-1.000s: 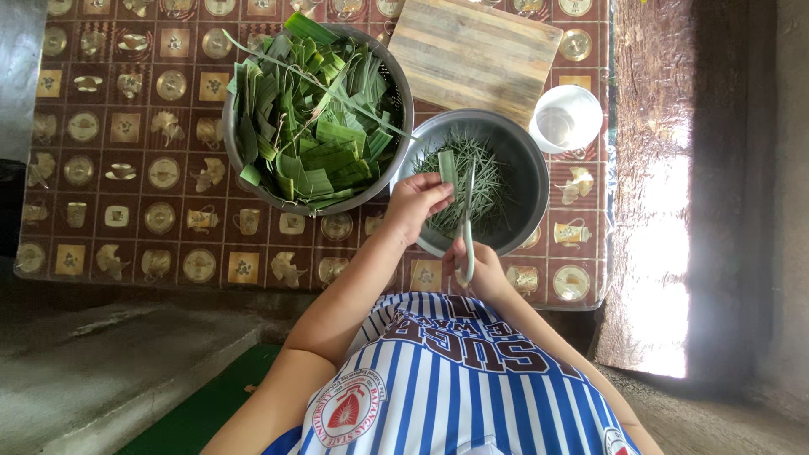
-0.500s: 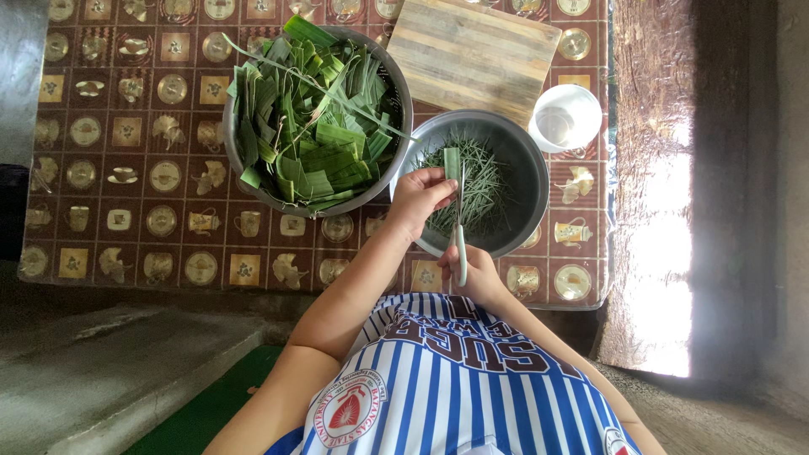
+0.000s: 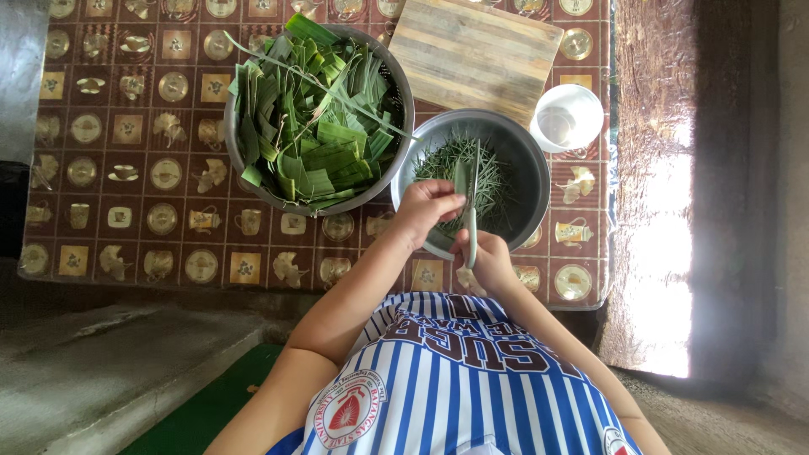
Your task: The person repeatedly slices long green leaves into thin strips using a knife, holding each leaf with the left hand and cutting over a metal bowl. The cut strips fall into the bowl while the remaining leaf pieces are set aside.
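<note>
The left hand point(image 3: 427, 206) pinches a green leaf strip point(image 3: 460, 177) over the near rim of the smaller metal bowl point(image 3: 527, 164), which holds fine green shreds. The right hand point(image 3: 484, 261) grips scissors point(image 3: 472, 211), blades seemingly closed beside the strip. The big bowl point(image 3: 396, 76), far left, holds cut leaves.
</note>
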